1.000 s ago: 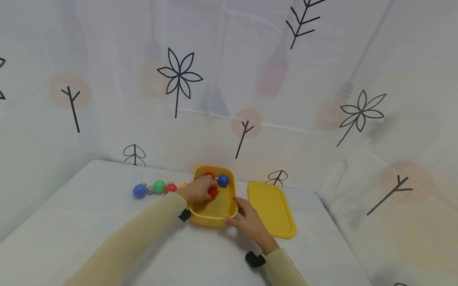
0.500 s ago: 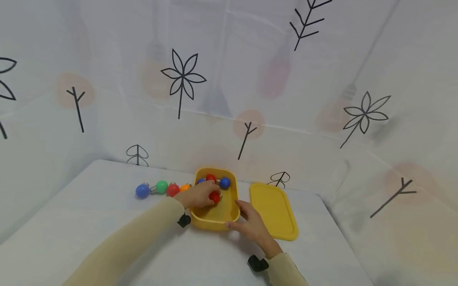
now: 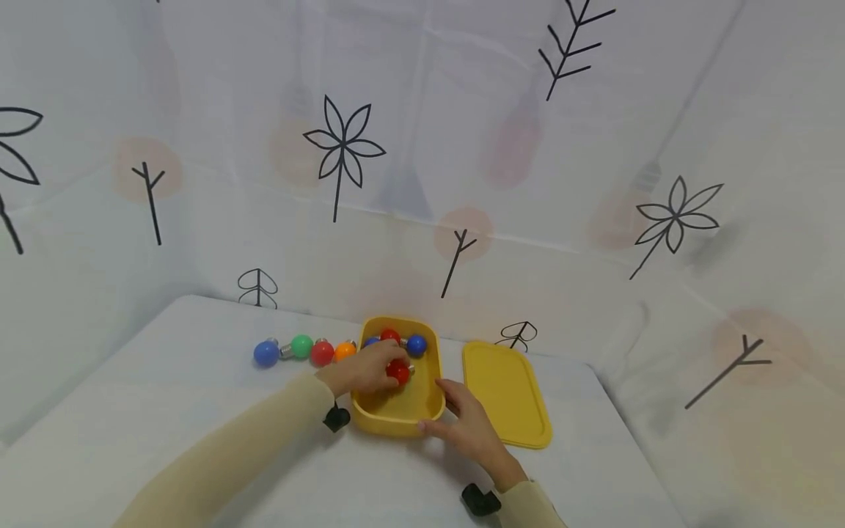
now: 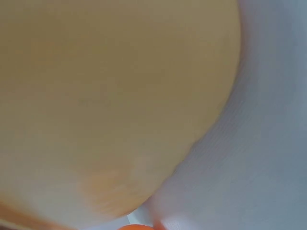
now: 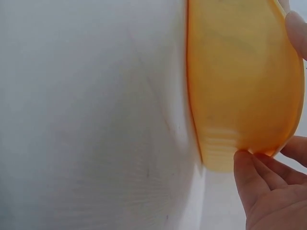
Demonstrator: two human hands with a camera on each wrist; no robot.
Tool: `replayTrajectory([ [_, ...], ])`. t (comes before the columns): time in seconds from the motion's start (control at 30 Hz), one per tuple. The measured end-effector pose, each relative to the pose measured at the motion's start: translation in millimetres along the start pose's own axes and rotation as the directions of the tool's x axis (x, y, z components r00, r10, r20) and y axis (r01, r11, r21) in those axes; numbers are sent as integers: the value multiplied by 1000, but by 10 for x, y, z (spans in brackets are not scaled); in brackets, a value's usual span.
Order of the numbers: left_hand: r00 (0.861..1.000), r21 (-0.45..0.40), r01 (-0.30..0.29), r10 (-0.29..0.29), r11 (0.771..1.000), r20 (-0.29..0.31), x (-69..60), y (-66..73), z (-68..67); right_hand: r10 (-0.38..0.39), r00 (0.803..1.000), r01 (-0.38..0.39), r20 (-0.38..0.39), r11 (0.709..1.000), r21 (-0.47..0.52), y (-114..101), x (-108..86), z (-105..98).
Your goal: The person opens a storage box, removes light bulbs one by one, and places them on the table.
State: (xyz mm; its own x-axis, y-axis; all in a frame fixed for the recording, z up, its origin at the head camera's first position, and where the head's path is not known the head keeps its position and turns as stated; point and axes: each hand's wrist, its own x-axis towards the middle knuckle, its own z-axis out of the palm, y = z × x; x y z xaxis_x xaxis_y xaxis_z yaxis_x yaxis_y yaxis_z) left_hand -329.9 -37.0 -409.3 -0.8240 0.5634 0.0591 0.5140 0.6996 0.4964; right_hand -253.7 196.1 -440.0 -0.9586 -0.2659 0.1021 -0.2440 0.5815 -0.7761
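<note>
A yellow plastic box stands in the middle of the table. My left hand reaches over its left side and holds a red toy light bulb inside it. Toward the back of the box lie another red bulb and a blue bulb; a second blue one is partly hidden by the hand. My right hand grips the box's near right corner, thumb at the front and fingers along the right side. In the right wrist view, its fingertips press the box wall. A sleeve or box surface fills most of the left wrist view.
Left of the box, a row holds a blue bulb, a green bulb, a red bulb and an orange bulb. A flat yellow lid lies to the right. Behind the table hangs a patterned white cloth.
The head view has shifted slightly, so everything sits a little lower and farther right. Both hands keep their places at the box, the left still at the red bulb.
</note>
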Motion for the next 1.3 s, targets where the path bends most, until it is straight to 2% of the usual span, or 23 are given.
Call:
replayTrajectory([
  [0.1,1000,-28,-24,24,999,-11,-44,-13,10,-2,1000,2,5,1000,4,-6,-27,9],
  [0.27,994,-48,-95,91,994,-66,-153,-22,-45,-6,1000,6,-1,1000,-9,3,-51,18],
  [0.4,981,-57,-154,146,986,-126,-320,-46,-151,8,1000,-8,-7,1000,-16,9,-58,21],
  [0.5,971,-74,-164,148,984,-185,-498,-93,-256,6,1000,-6,-4,1000,-12,9,-52,23],
  [0.67,958,-108,-141,108,984,-267,-806,-225,-409,-7,1000,7,-9,1000,-3,18,-37,20],
  [0.77,955,-114,-113,76,987,-288,-950,-340,-425,14,1000,-14,-8,1000,-2,28,-41,25],
  [0.87,959,-109,-57,24,992,-282,-1048,-454,-385,27,1000,-27,-1,1000,1,36,-49,29],
  [1.03,966,-124,-16,-16,992,-259,-1098,-578,-285,26,1000,-26,-1,1000,17,44,-55,30],
  [1.13,968,-123,-4,-27,992,-250,-1082,-603,-249,15,1000,-15,-2,1000,16,46,-54,28],
  [1.3,969,-68,39,-54,997,-240,-1016,-642,-221,6,1000,-6,1,1000,6,24,-52,18],
])
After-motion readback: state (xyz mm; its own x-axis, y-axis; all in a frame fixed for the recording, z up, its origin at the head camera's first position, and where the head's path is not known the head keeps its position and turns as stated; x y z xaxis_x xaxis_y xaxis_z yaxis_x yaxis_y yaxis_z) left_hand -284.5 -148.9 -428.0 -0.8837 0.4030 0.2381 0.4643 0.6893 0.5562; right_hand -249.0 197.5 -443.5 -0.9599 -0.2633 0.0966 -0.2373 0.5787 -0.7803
